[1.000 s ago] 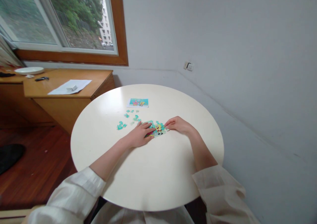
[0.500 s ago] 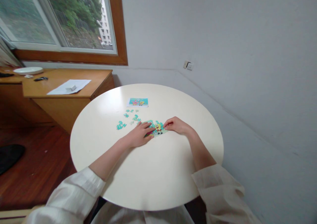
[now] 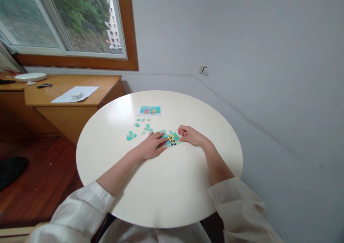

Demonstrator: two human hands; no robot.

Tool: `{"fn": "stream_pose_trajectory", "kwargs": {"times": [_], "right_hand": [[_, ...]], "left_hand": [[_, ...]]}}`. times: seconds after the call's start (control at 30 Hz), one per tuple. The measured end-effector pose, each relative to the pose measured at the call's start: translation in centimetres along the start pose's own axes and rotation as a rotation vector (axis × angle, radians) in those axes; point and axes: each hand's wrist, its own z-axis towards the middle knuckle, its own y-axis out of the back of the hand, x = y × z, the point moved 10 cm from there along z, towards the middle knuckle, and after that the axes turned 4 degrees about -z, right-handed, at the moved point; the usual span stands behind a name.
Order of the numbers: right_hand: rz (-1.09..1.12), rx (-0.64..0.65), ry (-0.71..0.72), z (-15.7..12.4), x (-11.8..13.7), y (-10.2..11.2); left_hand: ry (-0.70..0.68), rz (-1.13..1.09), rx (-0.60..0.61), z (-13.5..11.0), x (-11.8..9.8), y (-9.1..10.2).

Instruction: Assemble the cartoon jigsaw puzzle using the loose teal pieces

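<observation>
A partly joined jigsaw puzzle (image 3: 172,139) with a yellow cartoon figure on a teal ground lies on the round white table (image 3: 161,189). Spread flat over its left part is my left hand (image 3: 154,145), fingers apart, hiding some of the picture. My right hand (image 3: 189,135) is at the puzzle's right edge. Its fingers curl upward, parted from the thumb, which rests at the edge, and nothing shows between them. Left of the puzzle lie a joined teal cluster (image 3: 131,135) and several loose jigsaw pieces (image 3: 137,125).
A picture card (image 3: 149,110) with the cartoon scene lies farther back on the table. Left of it stands a wooden desk (image 3: 107,82) bearing a paper sheet (image 3: 67,95), a small whitish block (image 3: 77,95) and a white plate (image 3: 30,77). A wall rises behind and to the right.
My right fingers have lifted and curled away from the thumb at the puzzle's right edge, where they were pinched together before. My left hand has stayed in place.
</observation>
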Motion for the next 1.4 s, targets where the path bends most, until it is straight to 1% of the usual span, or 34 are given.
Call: {"fn": "stream_pose_trajectory", "kwargs": {"times": [0.17,0.33,0.4,0.47,0.53,0.63,0.7,0.77,0.9,1.0,1.07,1.13,1.2,1.27,1.33,1.4], "right_hand": [[0.041,-0.053,-0.024,-0.1,-0.3,0.7],[0.043,-0.024,-0.050,-0.2,-0.4,0.4],[0.026,-0.036,-0.055,-0.2,-0.3,0.4],[0.011,-0.092,-0.047,-0.1,-0.3,1.0],[0.000,-0.181,-0.031,0.0,-0.4,1.9],[-0.028,-0.305,-0.020,0.1,-1.0,3.1],[-0.057,-0.352,-0.020,0.3,-1.4,3.4],[-0.081,-0.363,-0.012,0.5,-1.5,3.2],[-0.109,-0.337,-0.002,0.6,-1.0,2.4],[-0.123,-0.341,0.003,0.5,-0.5,2.1],[-0.134,-0.362,0.011,0.3,-0.4,2.3],[-0.141,-0.378,0.017,0.3,-0.4,2.5],[-0.145,-0.390,0.018,0.3,-0.5,2.6],[-0.147,-0.402,0.014,0.3,-0.7,2.8],[-0.144,-0.402,0.014,0.3,-0.8,2.8],[-0.144,-0.394,0.013,0.4,-1.0,2.7]], "left_hand": [[-0.002,-0.017,-0.001,0.0,-0.1,0.0],[-0.001,-0.017,-0.002,0.0,-0.2,0.0],[0.003,-0.008,0.007,0.0,-0.2,0.0],[0.011,-0.009,0.020,0.1,-0.1,-0.1],[0.014,-0.024,0.032,0.0,-0.1,-0.1],[-0.015,-0.070,0.043,0.0,-0.4,0.0],[-0.042,-0.105,0.053,-0.1,-0.8,0.0],[-0.060,-0.136,0.071,-0.1,-1.1,0.1],[-0.079,-0.191,0.115,-0.2,-1.6,0.1],[-0.086,-0.233,0.117,-0.2,-1.8,0.1],[-0.085,-0.260,0.081,-0.1,-1.9,0.3],[-0.063,-0.279,-0.003,0.1,-1.4,0.9],[-0.027,-0.287,-0.096,0.2,-0.6,1.7],[0.041,-0.298,-0.225,0.2,1.1,2.7],[0.165,-0.306,-0.381,-0.2,3.8,4.0],[0.279,-0.285,-0.481,-0.8,6.4,4.7]]}}
